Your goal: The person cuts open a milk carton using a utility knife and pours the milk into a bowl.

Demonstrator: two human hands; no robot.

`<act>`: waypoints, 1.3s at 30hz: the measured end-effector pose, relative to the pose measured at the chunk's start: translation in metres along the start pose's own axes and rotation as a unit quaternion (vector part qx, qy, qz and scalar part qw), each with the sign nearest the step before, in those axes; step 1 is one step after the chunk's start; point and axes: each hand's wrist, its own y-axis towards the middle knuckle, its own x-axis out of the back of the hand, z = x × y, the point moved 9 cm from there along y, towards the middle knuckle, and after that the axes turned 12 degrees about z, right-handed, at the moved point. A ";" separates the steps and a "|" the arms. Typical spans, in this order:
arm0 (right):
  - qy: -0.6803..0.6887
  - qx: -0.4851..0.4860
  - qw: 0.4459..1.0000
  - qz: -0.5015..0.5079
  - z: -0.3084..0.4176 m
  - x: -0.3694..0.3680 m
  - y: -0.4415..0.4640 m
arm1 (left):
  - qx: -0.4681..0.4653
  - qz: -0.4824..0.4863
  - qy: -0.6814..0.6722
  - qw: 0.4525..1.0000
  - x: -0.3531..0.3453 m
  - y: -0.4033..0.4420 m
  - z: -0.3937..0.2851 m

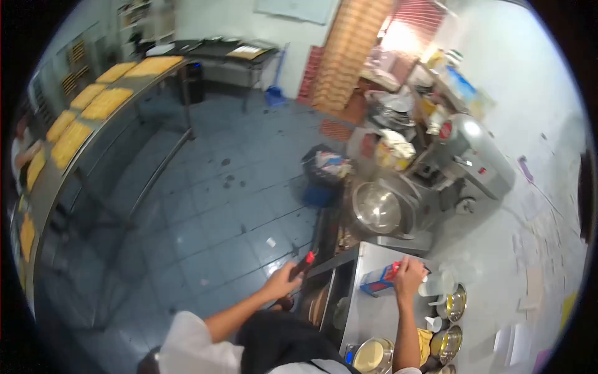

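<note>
My left hand [281, 283] is closed around a dark handheld tool with a red tip [303, 266], held out over the floor beside the counter. Its exact kind is too blurred to make out. With my right hand [410, 277] I grip the top of a blue, red and white carton [379, 279] at the counter [367, 311]. Nearer my body, a metal bowl [374, 356] with pale yellow contents sits by a small blue-lit display. To the right of my right arm are a white funnel [433, 323] and several metal bowls [456, 302] with something yellow in them.
A large steel mixing bowl [380, 209] stands beyond the counter, by a grey stand mixer [476, 153]. Past it is a black-lined bin [321, 165]. On the left, a long metal table [93, 134] bears flat yellow sheets, with another person [22, 149] at its far side.
</note>
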 end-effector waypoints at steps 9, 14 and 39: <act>-0.002 0.021 1.000 -0.018 -0.026 -0.016 0.004 | 0.247 -0.263 -0.108 0.927 0.070 -0.213 0.062; -0.003 0.056 0.998 0.024 -0.033 -0.025 0.006 | 0.236 -0.284 -0.108 0.923 0.036 -0.229 0.059; 0.041 0.071 0.995 0.052 -0.043 -0.034 0.018 | 0.187 -0.278 -0.009 0.942 0.028 -0.272 0.040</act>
